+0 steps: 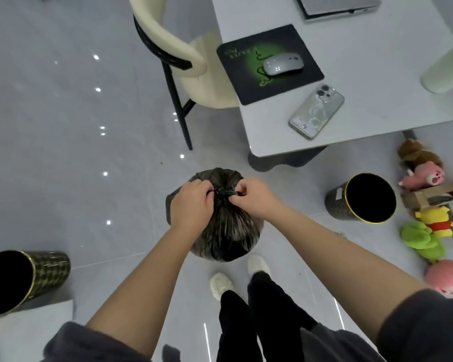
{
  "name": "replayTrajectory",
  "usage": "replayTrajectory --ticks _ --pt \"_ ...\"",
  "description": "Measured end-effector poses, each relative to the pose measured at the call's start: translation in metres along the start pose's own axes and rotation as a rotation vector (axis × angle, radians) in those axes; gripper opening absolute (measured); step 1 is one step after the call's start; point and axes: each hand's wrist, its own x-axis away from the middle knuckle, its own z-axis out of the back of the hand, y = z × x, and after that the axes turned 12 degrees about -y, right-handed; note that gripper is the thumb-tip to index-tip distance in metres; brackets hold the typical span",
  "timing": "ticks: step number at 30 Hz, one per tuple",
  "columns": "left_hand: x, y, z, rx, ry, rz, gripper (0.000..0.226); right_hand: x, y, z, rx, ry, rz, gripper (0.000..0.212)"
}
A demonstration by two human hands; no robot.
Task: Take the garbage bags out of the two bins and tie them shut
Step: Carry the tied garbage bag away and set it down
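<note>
A full black garbage bag [224,231] stands on the floor in front of my feet, its top gathered into a knot. My left hand [191,205] and my right hand [251,197] each pinch an end of the bag's twisted neck, one on either side of the knot. A dark patterned bin [336,202] with a gold rim stands at the right, its inside dark. A second matching bin [50,273] is at the lower left. Whether either bin holds a bag cannot be seen.
A white table [377,100] at the upper right carries a mouse pad [246,82], mouse [283,65], phone [317,111] and laptop [338,6]. A cream chair [194,69] stands beside it. Plush toys [426,220] and cardboard lie on the floor at the right.
</note>
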Motion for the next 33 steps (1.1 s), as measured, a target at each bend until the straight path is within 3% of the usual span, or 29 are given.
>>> replayTrajectory --ticks 13,22,33 --pt "-0.169 -0.132 0.139 0.061 0.049 0.108 0.016 -0.202 -0.173 0.056 -0.061 -0.094 0.036 0.036" --pt "-0.304 -0.219 0.259 0.146 0.11 0.139 0.015 -0.343 -0.308 0.11 -0.073 -0.094 0.082 0.029" --pt "-0.508 -0.339 0.402 0.222 -0.003 0.07 0.016 -0.548 -0.458 0.167 -0.205 0.016 -0.026 0.024"
